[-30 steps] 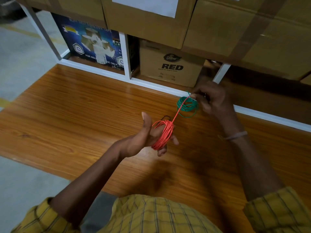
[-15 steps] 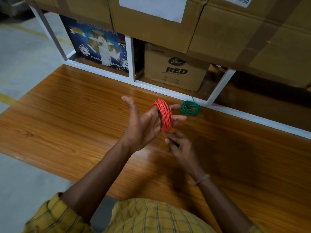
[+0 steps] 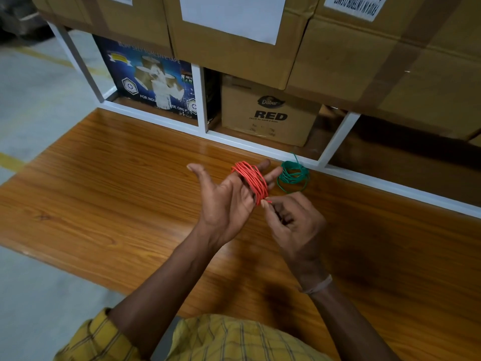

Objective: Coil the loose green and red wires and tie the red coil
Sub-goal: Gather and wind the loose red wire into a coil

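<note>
The red wire is wound in a coil around the straight fingers of my left hand, held palm up over the wooden table with the thumb spread out. My right hand sits just below and right of the coil and pinches the red wire's free end between thumb and fingertip. The green wire lies as a finished coil on the table near the back edge, just right of my left fingertips, with a short tail sticking up.
A white metal rack frame runs along the table's back edge. Behind it stand a "RED" cardboard box and a blue tape box; large cartons sit above. Grey floor lies to the left.
My right hand came back from the green coil, passed under the left hand, and now pinches the red wire's end beside the red coil. My left hand rose and turned palm up.
</note>
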`<move>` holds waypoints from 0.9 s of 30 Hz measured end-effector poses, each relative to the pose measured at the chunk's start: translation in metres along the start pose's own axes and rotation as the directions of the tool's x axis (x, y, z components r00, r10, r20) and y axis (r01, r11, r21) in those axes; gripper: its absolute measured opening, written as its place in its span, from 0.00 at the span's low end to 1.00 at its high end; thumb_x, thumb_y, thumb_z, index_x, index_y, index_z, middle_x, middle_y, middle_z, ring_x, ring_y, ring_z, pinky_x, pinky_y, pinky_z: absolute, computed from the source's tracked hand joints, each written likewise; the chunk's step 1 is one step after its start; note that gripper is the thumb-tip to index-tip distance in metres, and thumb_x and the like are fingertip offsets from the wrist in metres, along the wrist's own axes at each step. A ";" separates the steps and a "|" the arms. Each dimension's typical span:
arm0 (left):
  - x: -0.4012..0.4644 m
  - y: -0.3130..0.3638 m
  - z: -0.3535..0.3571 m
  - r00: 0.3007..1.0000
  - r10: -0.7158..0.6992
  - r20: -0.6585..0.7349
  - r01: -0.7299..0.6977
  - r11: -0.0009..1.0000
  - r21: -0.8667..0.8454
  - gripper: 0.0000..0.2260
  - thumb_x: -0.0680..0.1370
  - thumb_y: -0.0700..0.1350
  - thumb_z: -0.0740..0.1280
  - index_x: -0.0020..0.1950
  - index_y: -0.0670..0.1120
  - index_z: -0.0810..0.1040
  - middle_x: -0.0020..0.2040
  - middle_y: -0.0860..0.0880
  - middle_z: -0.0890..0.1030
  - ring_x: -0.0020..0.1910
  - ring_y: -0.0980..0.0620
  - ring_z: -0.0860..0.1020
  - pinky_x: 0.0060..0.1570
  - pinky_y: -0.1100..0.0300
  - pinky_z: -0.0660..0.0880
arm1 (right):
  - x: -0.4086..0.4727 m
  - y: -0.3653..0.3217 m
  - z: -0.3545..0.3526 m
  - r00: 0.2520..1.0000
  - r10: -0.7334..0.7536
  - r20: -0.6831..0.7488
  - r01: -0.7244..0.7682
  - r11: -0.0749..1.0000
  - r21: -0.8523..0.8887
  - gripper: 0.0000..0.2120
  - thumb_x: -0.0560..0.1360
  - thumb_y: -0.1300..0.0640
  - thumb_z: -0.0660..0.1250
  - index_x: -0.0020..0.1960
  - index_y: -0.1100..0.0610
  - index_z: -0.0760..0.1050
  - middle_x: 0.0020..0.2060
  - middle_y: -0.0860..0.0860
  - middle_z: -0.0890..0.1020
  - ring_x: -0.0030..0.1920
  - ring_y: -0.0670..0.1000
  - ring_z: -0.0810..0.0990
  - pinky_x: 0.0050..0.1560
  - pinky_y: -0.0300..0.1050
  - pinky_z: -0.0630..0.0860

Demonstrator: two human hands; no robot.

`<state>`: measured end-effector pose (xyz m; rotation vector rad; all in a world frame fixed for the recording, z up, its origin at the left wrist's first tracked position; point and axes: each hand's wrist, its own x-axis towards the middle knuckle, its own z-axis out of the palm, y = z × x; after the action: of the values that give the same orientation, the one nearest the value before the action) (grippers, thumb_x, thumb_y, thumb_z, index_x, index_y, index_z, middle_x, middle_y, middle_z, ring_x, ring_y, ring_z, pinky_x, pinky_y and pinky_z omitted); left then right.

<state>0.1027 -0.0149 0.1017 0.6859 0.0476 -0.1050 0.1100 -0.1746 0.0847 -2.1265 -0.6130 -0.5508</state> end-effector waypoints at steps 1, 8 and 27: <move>-0.001 0.001 0.000 1.000 -0.017 0.025 0.017 1.000 -0.019 0.64 0.68 0.84 0.34 0.82 0.35 0.64 0.76 0.30 0.73 0.80 0.36 0.69 0.79 0.48 0.63 | 0.001 0.000 -0.001 1.000 0.018 -0.011 -0.018 0.999 0.034 0.03 0.77 0.59 0.77 0.48 0.59 0.85 0.41 0.49 0.80 0.37 0.43 0.76 0.36 0.36 0.73; -0.004 0.008 0.000 0.974 -0.091 0.208 0.113 0.989 -0.096 0.48 0.76 0.57 0.77 0.83 0.31 0.58 0.81 0.30 0.66 0.81 0.36 0.67 0.81 0.47 0.62 | 0.004 -0.008 -0.009 0.996 0.074 -0.052 -0.061 0.974 0.220 0.06 0.74 0.59 0.80 0.43 0.60 0.84 0.38 0.50 0.82 0.37 0.44 0.78 0.38 0.34 0.73; -0.003 0.010 0.000 0.984 -0.078 0.162 0.095 0.991 -0.098 0.19 0.82 0.28 0.59 0.73 0.32 0.72 0.73 0.35 0.79 0.70 0.45 0.81 0.69 0.55 0.79 | 0.005 -0.002 0.001 0.993 0.095 -0.063 -0.071 0.949 0.308 0.19 0.72 0.51 0.81 0.42 0.60 0.74 0.33 0.53 0.78 0.31 0.57 0.81 0.30 0.56 0.78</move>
<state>0.1012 -0.0070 0.1081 0.5687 -0.0687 -0.2388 0.1129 -0.1709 0.0884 -1.8209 -0.5253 -0.4569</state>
